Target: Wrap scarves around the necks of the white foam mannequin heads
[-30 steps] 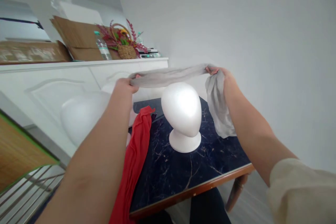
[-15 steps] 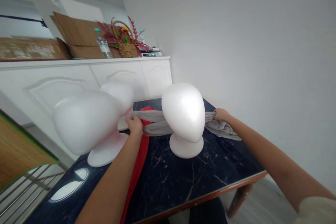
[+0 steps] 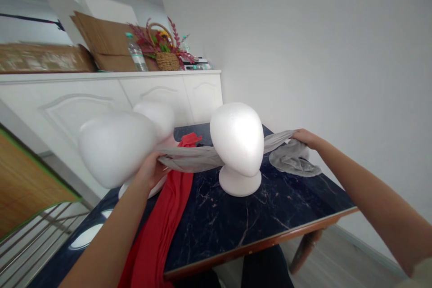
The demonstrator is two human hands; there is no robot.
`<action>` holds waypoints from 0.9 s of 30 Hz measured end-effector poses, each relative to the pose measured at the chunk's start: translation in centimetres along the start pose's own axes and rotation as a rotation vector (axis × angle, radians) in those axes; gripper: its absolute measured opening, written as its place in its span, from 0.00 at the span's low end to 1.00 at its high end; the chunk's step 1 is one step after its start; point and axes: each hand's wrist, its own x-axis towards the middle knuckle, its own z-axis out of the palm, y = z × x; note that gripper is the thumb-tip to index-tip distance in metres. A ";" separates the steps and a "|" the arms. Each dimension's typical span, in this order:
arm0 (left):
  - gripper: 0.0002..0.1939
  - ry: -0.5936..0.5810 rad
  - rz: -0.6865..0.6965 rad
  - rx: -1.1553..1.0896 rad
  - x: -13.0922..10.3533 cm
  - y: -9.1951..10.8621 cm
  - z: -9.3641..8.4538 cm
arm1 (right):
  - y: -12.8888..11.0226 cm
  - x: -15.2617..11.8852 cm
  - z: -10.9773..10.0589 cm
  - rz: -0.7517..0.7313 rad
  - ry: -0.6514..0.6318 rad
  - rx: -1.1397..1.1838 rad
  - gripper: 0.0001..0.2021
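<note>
A white foam mannequin head stands upright on the dark marble table. A grey scarf runs behind the head's neck, stretched between my two hands. My left hand grips the scarf's left end, to the left of the head and above a red cloth. Right of the head, my right hand holds the other part of the grey scarf, whose loose end lies bunched on the table below the hand.
Two more white foam heads stand at the table's left. A white cabinet behind carries cardboard, a water bottle and a flower basket. A wire rack sits at lower left. A plain wall is to the right.
The grey scarf came down from above the foam head to behind its neck. Since then both hands have drawn apart and toward me, pulling the scarf taut.
</note>
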 end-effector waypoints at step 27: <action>0.23 -0.686 -0.095 0.224 -11.5 -6.5 6.8 | -5.8 -18.5 7.9 0.335 -0.762 0.947 0.09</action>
